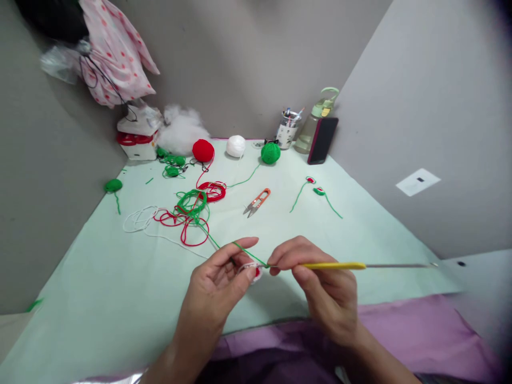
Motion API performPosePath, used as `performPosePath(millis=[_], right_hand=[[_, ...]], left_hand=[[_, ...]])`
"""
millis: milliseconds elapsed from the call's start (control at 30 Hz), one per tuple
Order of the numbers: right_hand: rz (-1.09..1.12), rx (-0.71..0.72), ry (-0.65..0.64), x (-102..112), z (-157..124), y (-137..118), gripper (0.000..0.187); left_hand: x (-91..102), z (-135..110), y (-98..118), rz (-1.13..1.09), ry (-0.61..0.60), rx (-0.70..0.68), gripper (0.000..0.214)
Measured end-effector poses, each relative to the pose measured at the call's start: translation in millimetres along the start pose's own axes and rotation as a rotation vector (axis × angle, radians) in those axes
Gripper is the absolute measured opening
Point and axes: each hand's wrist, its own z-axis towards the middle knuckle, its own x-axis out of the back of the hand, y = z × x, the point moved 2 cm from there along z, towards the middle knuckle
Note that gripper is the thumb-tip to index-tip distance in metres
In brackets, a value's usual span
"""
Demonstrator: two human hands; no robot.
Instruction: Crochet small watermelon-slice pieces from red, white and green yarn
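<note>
My left hand (pixel 220 282) pinches a small round crochet piece (pixel 256 273), red in the middle with a white edge. Green yarn (pixel 250 252) runs over my left index finger to the hook's tip. My right hand (pixel 320 282) is closed round a crochet hook (pixel 336 265) with a yellow grip and metal ends. The hook's left end meets the green yarn at the edge of the piece. Beyond my left hand lie loose loops of green yarn (pixel 192 202), red yarn (pixel 195 230) and white yarn (pixel 140 218).
Orange thread snips (pixel 258 202) lie mid-table. Behind them stand a red yarn ball (pixel 203 151), a white ball (pixel 236 145) and a green ball (pixel 270 153). Two small crocheted pieces (pixel 319 191) lie to the right. A phone (pixel 323 141) leans against a bottle (pixel 307 133) near a pen cup (pixel 287 133).
</note>
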Motion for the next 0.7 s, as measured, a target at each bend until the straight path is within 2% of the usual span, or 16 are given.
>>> performPosePath(millis=[267,533,700], right_hand=[[-0.258,0.146,-0.047,-2.2,-4.6,-7.3,0.02],[-0.242,0.144,-0.001,-4.1,-4.6,-5.6,0.021],[-0.297,0.162,-0.042,-5.0,-5.7,-4.5,0.023]], left_hand=[[-3.8,0.8,3.9,0.049,0.043,-0.071,0.018],[-2.2,1.4,5.9,0.086,0.046,-0.089,0.019],[-2.1,2.3,3.9,0.131,0.085,-0.12,0.016]])
